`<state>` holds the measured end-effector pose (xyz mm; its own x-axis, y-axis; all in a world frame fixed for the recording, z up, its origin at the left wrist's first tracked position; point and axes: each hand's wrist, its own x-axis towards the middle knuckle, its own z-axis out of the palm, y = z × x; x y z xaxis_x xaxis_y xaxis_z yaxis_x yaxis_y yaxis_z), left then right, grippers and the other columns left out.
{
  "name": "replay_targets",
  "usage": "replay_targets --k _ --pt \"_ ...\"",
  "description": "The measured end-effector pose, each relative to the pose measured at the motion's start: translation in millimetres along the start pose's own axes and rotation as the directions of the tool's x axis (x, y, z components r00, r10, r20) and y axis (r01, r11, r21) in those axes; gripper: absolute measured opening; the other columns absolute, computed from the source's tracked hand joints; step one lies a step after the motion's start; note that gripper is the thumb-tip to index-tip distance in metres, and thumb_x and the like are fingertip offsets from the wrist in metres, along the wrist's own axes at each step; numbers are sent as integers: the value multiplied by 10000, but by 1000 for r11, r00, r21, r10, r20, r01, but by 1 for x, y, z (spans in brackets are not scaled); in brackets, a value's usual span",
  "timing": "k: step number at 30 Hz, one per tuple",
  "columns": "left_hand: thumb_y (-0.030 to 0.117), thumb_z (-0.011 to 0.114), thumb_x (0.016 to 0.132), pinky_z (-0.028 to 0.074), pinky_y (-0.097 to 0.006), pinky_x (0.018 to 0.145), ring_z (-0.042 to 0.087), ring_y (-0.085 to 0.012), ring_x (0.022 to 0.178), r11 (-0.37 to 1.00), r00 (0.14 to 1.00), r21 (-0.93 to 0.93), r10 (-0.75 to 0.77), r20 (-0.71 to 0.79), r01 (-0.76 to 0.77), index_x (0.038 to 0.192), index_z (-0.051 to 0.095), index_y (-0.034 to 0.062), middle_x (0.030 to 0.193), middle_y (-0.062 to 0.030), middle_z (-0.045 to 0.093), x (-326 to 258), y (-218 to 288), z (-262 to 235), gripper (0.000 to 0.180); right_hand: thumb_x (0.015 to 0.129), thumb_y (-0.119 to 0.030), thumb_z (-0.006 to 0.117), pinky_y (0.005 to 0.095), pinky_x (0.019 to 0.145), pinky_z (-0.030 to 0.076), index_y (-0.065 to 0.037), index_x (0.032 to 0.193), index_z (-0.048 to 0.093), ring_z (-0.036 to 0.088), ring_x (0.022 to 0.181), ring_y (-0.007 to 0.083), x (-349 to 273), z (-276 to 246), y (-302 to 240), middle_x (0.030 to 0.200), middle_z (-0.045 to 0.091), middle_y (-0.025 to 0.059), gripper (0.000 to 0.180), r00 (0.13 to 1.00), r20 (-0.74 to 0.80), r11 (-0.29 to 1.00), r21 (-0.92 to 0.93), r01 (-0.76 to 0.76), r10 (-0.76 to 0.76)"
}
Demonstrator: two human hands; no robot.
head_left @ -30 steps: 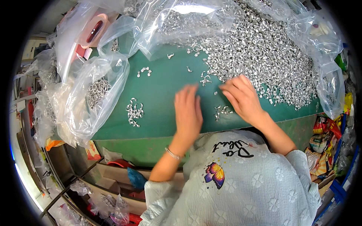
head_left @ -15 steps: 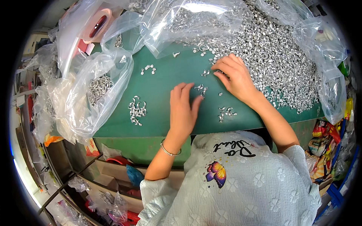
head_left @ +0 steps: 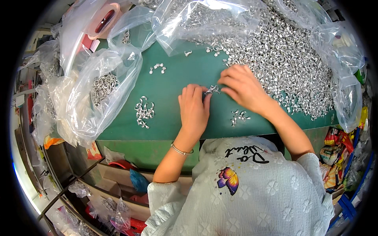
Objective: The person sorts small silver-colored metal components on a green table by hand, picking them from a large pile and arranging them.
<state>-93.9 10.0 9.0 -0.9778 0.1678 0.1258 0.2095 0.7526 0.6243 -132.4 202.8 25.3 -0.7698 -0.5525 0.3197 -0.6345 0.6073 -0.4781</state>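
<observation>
My left hand [head_left: 193, 107] lies low over the green tabletop [head_left: 173, 88], fingers together and thumb brought in at the left edge of a small cluster of shiny silver curved metal pieces [head_left: 214, 89]. One such piece seems to sit between thumb and forefinger. On the cluster's other side hovers my right hand [head_left: 245, 88], fingers bent and thumb apart, with nothing visible in it. A large heap of similar silver pieces [head_left: 291, 59] spreads beyond the right hand. Near its wrist is a small group of silver curved pieces [head_left: 239, 117].
To the left lie a group of curved pieces [head_left: 144, 113] and an arc of small silver bits [head_left: 158, 68]. A clear plastic bag [head_left: 122, 84] holds silver rings. More clear plastic [head_left: 169, 23] covers part of the heap. At the back left stands a pink container [head_left: 114, 17].
My left hand has closed in on the middle cluster, its thumb nearer the fingers. The right hand has come slightly down toward it. The middle pieces are now gathered closer together.
</observation>
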Motion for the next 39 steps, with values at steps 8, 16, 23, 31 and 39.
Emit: replay_targets --k 8,16,23,31,39 --pt "-11 665 815 431 -359 726 575 -261 797 991 990 -135 -30 -140 11 905 618 13 882 -93 598 -20 -12 -7 105 732 -41 664 384 922 369 -51 983 632 511 1018 236 -5 2 0 985 565 67 253 998 0 952 -302 -59 61" --pt "-46 643 827 496 -336 704 607 -247 749 993 975 -121 -21 -223 -7 924 622 -29 872 -128 604 5 -22 -6 101 733 -28 623 384 880 367 -62 931 645 524 955 219 5 3 -3 909 556 49 202 998 -50 995 -91 -47 43" --pt "-59 632 826 494 -326 705 608 -238 756 990 976 -142 -7 -219 -25 938 626 -25 896 -123 613 13 -20 -5 117 782 -37 687 353 812 375 -56 932 645 531 913 227 7 14 -7 924 579 46 156 998 55 995 -92 -33 38" --pt "-75 621 830 495 -316 716 606 -220 760 982 983 -188 -15 -183 -20 960 630 -19 901 -117 614 2 -19 -11 141 746 -69 711 353 768 379 -61 854 649 524 859 236 5 7 -15 820 554 50 125 999 5 998 -37 -49 49" --pt "-75 628 828 494 -306 715 604 -211 754 975 984 -220 -14 -180 -26 951 638 -19 893 -110 614 5 -15 -10 136 767 -87 699 360 774 367 -62 814 629 510 849 234 -4 13 -10 806 537 44 88 989 -16 989 -22 -145 145"
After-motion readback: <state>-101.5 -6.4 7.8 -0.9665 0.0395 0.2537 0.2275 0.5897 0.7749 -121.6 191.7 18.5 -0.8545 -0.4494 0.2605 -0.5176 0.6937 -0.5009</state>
